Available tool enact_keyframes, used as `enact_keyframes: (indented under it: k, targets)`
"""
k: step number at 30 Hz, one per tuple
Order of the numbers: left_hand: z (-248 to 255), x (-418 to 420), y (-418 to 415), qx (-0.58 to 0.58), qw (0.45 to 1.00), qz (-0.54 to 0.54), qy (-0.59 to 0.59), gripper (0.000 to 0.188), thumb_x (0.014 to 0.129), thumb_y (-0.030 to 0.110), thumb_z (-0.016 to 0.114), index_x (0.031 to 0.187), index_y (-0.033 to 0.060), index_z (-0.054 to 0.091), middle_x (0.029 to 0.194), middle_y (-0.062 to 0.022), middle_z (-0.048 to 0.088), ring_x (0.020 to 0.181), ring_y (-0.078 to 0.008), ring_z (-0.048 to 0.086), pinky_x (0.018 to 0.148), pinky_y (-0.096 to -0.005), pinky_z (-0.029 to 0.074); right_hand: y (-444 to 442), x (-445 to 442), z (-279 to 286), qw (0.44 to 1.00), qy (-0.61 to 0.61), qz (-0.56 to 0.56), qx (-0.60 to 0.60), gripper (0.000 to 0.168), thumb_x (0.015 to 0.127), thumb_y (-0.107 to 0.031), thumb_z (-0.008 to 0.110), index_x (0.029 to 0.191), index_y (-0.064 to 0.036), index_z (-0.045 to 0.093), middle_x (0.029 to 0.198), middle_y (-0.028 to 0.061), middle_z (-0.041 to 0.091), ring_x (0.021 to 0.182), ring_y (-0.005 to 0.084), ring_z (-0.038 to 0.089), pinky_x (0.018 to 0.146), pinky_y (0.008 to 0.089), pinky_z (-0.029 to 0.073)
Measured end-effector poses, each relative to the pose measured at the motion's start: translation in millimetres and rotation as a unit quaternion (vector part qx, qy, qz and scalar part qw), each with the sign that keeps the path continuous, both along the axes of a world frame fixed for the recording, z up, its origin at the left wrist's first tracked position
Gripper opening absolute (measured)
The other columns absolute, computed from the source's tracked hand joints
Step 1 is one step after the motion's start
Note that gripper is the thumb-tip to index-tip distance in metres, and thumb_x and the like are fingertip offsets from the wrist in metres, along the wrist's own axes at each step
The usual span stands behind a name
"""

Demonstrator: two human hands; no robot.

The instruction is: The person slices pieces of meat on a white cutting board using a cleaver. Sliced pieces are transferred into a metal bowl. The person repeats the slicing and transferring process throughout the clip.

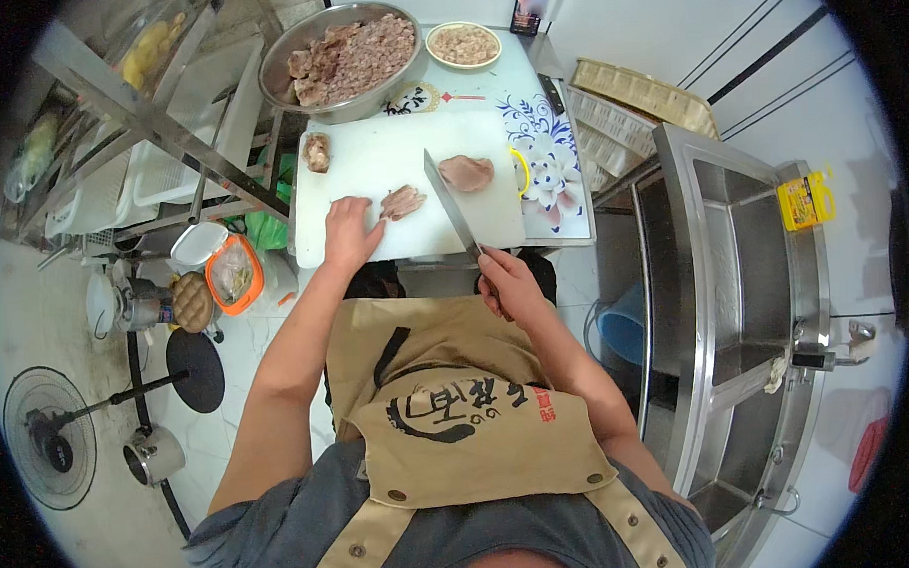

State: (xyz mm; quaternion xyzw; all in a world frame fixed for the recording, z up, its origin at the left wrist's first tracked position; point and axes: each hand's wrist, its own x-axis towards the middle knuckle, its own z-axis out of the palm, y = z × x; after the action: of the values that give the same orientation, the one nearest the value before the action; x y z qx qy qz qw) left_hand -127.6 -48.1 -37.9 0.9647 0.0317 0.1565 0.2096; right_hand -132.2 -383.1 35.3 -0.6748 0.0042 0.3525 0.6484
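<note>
My right hand (pixel 511 283) is closed round the handle of a kitchen knife (pixel 453 209), whose blade slants up over the white cutting board (pixel 344 137). My left hand (pixel 351 235) rests on the board with fingers apart, its thumb beside some sliced meat (pixel 403 202). A smooth, pale brown piece of meat (pixel 467 173) lies just right of the blade. Near the board's upper left corner is a smaller, rougher meat piece (pixel 316 153). Behind the board stand a large metal bowl (pixel 409 71) of chopped meat and a small bowl (pixel 500 53) with diced pieces.
A second knife with a black handle (pixel 550 94) lies by the table's right edge, near a propped phone (pixel 528 9). At right is a stainless steel sink (pixel 698 275); at left stand a metal rack (pixel 156 133) and, lower, an orange-rimmed container (pixel 256 272).
</note>
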Motion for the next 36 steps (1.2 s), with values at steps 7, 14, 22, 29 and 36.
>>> enact_keyframes:
  k: [7,14,22,29,36]
  targets:
    - [-9.1,-8.0,-8.7,-0.020,0.998,0.036,-0.057,0.013,0.084,0.013,0.080,0.093,0.0057,0.077,0.097,-0.0130,0.067,0.103,-0.0367,0.062,0.091,-0.0489,0.049,20.5,10.0,5.0,0.999,0.001,0.041,-0.034,0.050,0.111,-0.036,0.054,0.155,-0.011,0.054,0.071,-0.0012,0.055,0.049,0.0083,0.049,0.040,0.0266,0.037]
    - [-15.4,1.6,-12.0,-0.017,0.996,0.033,-0.084,0.005,0.084,0.010,0.078,0.088,0.0073,0.078,0.091,-0.0110,0.069,0.099,-0.0346,0.063,0.088,-0.0470,0.050,26.9,8.7,3.5,0.998,-0.020,0.057,-0.035,0.052,0.111,-0.038,0.055,0.155,-0.011,0.054,0.070,-0.0013,0.055,0.049,0.0083,0.048,0.040,0.0267,0.037]
    - [-16.6,3.7,-13.2,-0.039,0.996,0.033,-0.068,0.004,0.084,0.009,0.077,0.087,0.0071,0.076,0.096,-0.0116,0.070,0.103,-0.0352,0.063,0.091,-0.0474,0.049,17.4,25.8,7.5,0.995,-0.034,0.083,-0.045,0.051,0.110,-0.036,0.056,0.153,-0.010,0.057,0.069,-0.0016,0.054,0.049,0.0085,0.047,0.043,0.0267,0.037]
    - [-17.4,-0.5,-8.2,-0.048,0.996,-0.003,-0.071,0.020,0.083,0.012,0.078,0.102,0.0070,0.071,0.113,-0.0143,0.068,0.113,-0.0376,0.061,0.099,-0.0485,0.047,11.9,43.0,16.2,0.988,-0.019,0.145,-0.047,0.048,0.112,-0.033,0.054,0.153,-0.010,0.057,0.067,-0.0039,0.050,0.049,0.0061,0.044,0.041,0.0249,0.034]
    - [4.9,4.5,-17.4,-0.045,0.991,-0.112,-0.066,0.038,0.079,0.021,0.084,0.111,0.0077,0.067,0.130,-0.0135,0.064,0.125,-0.0379,0.057,0.107,-0.0497,0.044,15.3,32.7,5.3,0.993,-0.021,0.107,-0.041,0.048,0.111,-0.034,0.056,0.153,-0.011,0.058,0.069,-0.0032,0.052,0.050,0.0069,0.047,0.042,0.0253,0.036]
